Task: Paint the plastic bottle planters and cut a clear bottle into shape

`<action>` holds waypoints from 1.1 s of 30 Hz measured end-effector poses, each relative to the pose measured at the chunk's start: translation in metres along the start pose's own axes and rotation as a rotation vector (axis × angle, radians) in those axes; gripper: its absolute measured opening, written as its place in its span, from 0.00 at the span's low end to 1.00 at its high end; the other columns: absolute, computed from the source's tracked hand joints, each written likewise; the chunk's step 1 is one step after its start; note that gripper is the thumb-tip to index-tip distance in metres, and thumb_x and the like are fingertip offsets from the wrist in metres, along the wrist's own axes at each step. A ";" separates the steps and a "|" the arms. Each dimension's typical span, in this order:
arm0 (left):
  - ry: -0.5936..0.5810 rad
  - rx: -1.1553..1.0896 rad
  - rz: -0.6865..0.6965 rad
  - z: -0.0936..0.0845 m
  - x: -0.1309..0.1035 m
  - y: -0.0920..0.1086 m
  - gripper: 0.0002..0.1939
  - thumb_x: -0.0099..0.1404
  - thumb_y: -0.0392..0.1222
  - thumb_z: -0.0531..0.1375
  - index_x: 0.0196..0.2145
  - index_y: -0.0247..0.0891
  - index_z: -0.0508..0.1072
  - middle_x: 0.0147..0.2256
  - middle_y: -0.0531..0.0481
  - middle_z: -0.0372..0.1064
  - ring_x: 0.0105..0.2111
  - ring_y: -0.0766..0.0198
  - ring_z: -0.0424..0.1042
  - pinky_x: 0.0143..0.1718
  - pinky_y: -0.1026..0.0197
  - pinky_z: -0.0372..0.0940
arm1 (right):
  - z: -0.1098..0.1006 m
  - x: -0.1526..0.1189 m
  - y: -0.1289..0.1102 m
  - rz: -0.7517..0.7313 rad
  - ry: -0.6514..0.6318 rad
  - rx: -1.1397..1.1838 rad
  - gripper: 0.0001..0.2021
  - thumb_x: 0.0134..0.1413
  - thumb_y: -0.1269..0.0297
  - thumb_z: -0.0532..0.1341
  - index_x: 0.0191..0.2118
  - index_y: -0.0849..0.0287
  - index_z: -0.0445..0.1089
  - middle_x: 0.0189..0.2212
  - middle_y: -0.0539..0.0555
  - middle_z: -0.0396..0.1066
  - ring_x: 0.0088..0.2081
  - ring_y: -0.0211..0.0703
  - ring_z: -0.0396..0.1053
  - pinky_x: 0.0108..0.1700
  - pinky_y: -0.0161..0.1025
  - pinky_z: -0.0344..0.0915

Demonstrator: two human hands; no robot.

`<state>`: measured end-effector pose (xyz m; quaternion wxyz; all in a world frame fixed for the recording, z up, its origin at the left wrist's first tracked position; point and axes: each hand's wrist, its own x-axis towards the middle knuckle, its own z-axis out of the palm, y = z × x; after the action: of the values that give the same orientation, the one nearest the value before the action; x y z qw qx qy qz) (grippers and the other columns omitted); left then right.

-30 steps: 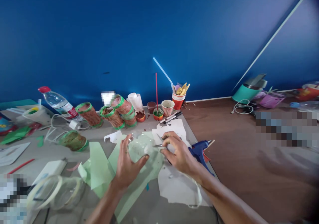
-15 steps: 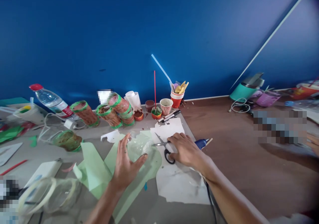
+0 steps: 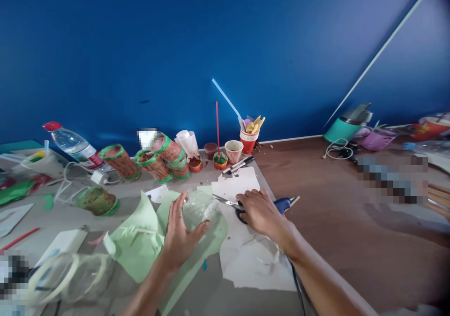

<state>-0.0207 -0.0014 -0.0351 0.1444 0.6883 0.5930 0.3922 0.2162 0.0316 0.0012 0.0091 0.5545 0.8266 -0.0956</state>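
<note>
Table (image 3: 211, 297), blue wall (image 3: 176, 39) | left fingers (image 3: 176, 211) wide around plastic (image 3: 200, 201) | right fingers (image 3: 248, 199): scissors (image 3: 229, 202), grip unclear

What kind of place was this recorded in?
Probably a craft or model-making workspace: scissors lie by cut pale green paper, and tubes that look hand-painted in brown with green rims stand behind. Whether it's a classroom, studio or home isn't clear.
</note>
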 end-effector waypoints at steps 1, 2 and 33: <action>-0.002 -0.002 -0.002 0.000 0.000 0.000 0.38 0.59 0.54 0.61 0.61 0.37 0.51 0.54 0.36 0.59 0.55 0.46 0.61 0.55 0.40 0.58 | 0.000 0.000 0.000 0.001 -0.008 -0.002 0.10 0.51 0.69 0.59 0.41 0.62 0.70 0.39 0.61 0.72 0.44 0.54 0.67 0.44 0.44 0.50; -0.002 -0.004 0.002 0.000 0.000 0.000 0.38 0.59 0.54 0.61 0.61 0.38 0.51 0.54 0.36 0.59 0.55 0.46 0.61 0.55 0.40 0.58 | -0.001 0.000 0.000 0.003 -0.012 -0.003 0.09 0.52 0.70 0.58 0.39 0.62 0.71 0.38 0.61 0.72 0.43 0.54 0.68 0.44 0.44 0.51; 0.076 -0.125 -0.038 -0.008 0.000 -0.004 0.38 0.59 0.54 0.61 0.62 0.44 0.51 0.58 0.39 0.56 0.59 0.46 0.59 0.57 0.41 0.57 | -0.008 0.003 -0.001 -0.041 -0.139 1.927 0.24 0.42 0.58 0.71 0.46 0.62 0.70 0.26 0.52 0.70 0.30 0.39 0.64 0.31 0.34 0.55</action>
<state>-0.0292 -0.0024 -0.0329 0.1720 0.6512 0.5852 0.4516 0.2147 0.0355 0.0084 -0.4026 0.3025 0.4004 -0.7655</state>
